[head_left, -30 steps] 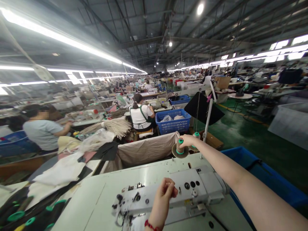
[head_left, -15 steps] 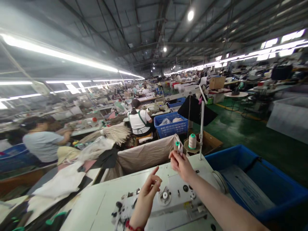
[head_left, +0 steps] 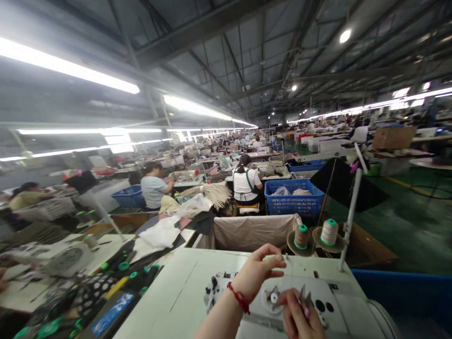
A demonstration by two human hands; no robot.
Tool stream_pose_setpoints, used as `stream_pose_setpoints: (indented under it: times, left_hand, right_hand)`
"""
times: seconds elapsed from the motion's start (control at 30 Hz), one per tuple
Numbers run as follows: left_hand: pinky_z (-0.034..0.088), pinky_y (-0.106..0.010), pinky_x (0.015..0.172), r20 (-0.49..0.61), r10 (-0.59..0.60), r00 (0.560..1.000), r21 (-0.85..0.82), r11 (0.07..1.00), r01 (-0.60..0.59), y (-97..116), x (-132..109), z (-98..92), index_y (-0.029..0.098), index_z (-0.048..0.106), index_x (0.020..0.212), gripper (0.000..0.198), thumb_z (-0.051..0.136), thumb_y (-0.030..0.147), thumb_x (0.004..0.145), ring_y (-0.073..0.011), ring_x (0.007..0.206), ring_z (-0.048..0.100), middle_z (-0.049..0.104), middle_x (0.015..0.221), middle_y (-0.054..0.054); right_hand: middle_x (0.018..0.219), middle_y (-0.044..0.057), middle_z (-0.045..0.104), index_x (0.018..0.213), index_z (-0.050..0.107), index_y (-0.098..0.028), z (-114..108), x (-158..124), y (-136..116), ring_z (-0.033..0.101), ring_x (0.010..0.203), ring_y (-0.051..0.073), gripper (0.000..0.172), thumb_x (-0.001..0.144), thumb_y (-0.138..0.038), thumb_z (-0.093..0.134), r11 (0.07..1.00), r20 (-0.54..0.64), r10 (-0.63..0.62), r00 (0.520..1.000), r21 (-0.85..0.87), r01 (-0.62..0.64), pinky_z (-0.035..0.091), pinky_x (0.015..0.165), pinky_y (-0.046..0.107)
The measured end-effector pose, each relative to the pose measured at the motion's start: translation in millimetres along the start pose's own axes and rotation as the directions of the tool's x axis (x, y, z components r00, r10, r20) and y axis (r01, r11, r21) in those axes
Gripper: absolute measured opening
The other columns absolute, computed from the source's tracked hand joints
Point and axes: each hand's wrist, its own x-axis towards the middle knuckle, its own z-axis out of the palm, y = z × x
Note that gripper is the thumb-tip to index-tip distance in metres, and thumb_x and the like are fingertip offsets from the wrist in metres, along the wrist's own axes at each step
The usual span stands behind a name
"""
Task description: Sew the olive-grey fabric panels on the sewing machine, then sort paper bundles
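My left hand (head_left: 257, 274), a red cord at its wrist, hovers over the top of a pale sewing machine (head_left: 332, 313). Its fingers are curled, with thumb and forefinger drawn close; anything between them is too fine to see. My right hand (head_left: 296, 318) is lower and nearer, closed on small metal thread snips (head_left: 304, 296) right beside the round bobbin winder (head_left: 273, 297). Two thread cones, a tan one (head_left: 301, 236) and a cream one (head_left: 329, 231), sit on the thread stand just behind the machine.
The stand's white pole (head_left: 349, 221) rises at the right, with a blue bin (head_left: 402, 292) below it. Fabric pieces and green spools (head_left: 123, 266) lie on the left table. A cloth-lined trough (head_left: 254, 230) and a blue basket (head_left: 294, 197) lie ahead. Other people sew at benches beyond.
My right hand has come back from the thread cones down to the machine top, now with snips in it. My left hand rose over the machine. The view swung left.
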Motion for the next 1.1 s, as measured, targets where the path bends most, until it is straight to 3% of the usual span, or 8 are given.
stream_pose_setpoints:
  times: [0.17,0.3,0.53,0.63,0.7,0.8,0.9,1.1]
  left_hand:
    - [0.051,-0.031,0.073,0.091,-0.087,0.992,-0.187,0.977,0.103,1.5,-18.6,5.0,0.019,0.052,0.089,0.024,0.068,0.036,0.083,-0.0169,0.078,0.067,0.067,0.082,-0.006]
    - [0.052,-0.027,0.069,0.025,-0.041,0.999,-0.258,0.965,0.046,3.0,-30.4,-0.3,0.019,0.052,0.089,0.019,0.067,0.030,0.084,-0.0102,0.065,0.061,0.059,0.072,0.001]
    - [0.050,-0.026,0.066,-0.091,-0.037,0.995,-0.178,0.984,0.021,-3.0,-47.1,-14.4,0.018,0.052,0.086,0.018,0.067,0.025,0.080,-0.0095,0.062,0.058,0.056,0.069,0.003]
    - [0.048,-0.025,0.065,-0.123,0.003,0.992,-0.154,0.988,-0.022,-1.0,-55.5,-14.9,0.019,0.052,0.087,0.017,0.066,0.027,0.082,-0.0090,0.060,0.056,0.055,0.067,0.003]
    - [0.047,-0.025,0.065,-0.139,0.028,0.990,-0.107,0.993,-0.043,0.8,-62.4,-14.9,0.019,0.052,0.086,0.016,0.064,0.029,0.083,-0.0094,0.059,0.055,0.055,0.066,0.003]
    - [0.046,-0.026,0.065,-0.141,0.077,0.987,0.013,0.997,-0.076,1.6,-72.7,-13.7,0.019,0.052,0.086,0.015,0.062,0.031,0.086,-0.0109,0.060,0.055,0.056,0.064,0.003]
    - [0.043,-0.025,0.064,-0.129,0.135,0.982,0.117,0.986,-0.120,0.5,-81.3,-10.3,0.019,0.052,0.084,0.015,0.060,0.031,0.087,-0.0114,0.060,0.054,0.057,0.062,0.003]
    - [0.040,-0.024,0.065,-0.160,0.155,0.975,0.208,0.971,-0.120,7.9,-105.3,-9.5,0.018,0.053,0.082,0.017,0.056,0.033,0.090,-0.0117,0.063,0.053,0.058,0.062,0.002]
  right_hand:
    - [0.044,-0.006,0.034,0.076,0.055,-0.021,11.9,-13.5,-12.7,0.027,0.039,0.009,0.051,0.081,-0.072,0.049,0.999,0.039,0.021,0.999,-0.048,-0.019,0.018,0.041,0.025]
    - [0.045,-0.007,0.034,0.078,0.055,-0.021,12.3,-26.1,-10.9,0.026,0.042,0.009,0.051,0.084,-0.070,0.045,0.993,0.175,0.049,0.983,-0.115,-0.029,0.018,0.043,0.025]
    - [0.052,-0.005,0.042,0.087,0.059,-0.018,-1.0,-23.0,-4.3,0.035,0.047,0.010,0.048,0.091,-0.063,0.041,0.964,0.400,0.072,0.914,-0.263,0.039,0.027,0.047,0.024]
    - [0.061,-0.001,0.052,0.086,0.062,-0.019,-14.0,-14.8,-20.3,0.049,0.058,0.013,0.042,0.094,-0.054,0.042,0.902,0.386,-0.043,0.921,-0.381,0.202,0.037,0.056,0.026]
    - [0.066,-0.001,0.055,0.089,0.065,-0.020,-23.3,-9.9,-41.1,0.052,0.063,0.014,0.034,0.096,-0.046,0.044,0.836,0.304,-0.226,0.926,-0.427,0.344,0.041,0.060,0.026]
    - [0.086,0.003,0.064,0.108,0.064,-0.024,-26.3,-0.4,-81.3,0.061,0.079,0.017,0.025,0.097,-0.034,0.044,0.696,0.299,-0.529,0.794,-0.383,0.607,0.047,0.073,0.028]
    - [0.125,0.008,0.061,0.124,0.059,-0.026,-9.5,15.5,-116.2,0.056,0.115,0.022,0.032,0.096,-0.029,0.044,0.553,0.590,-0.544,0.596,-0.281,0.784,0.043,0.098,0.036]
    - [0.103,0.007,0.071,0.109,0.068,-0.022,22.1,41.5,-138.3,0.063,0.091,0.021,0.029,0.095,-0.035,0.046,0.588,0.788,-0.206,0.581,-0.375,0.717,0.047,0.079,0.030]
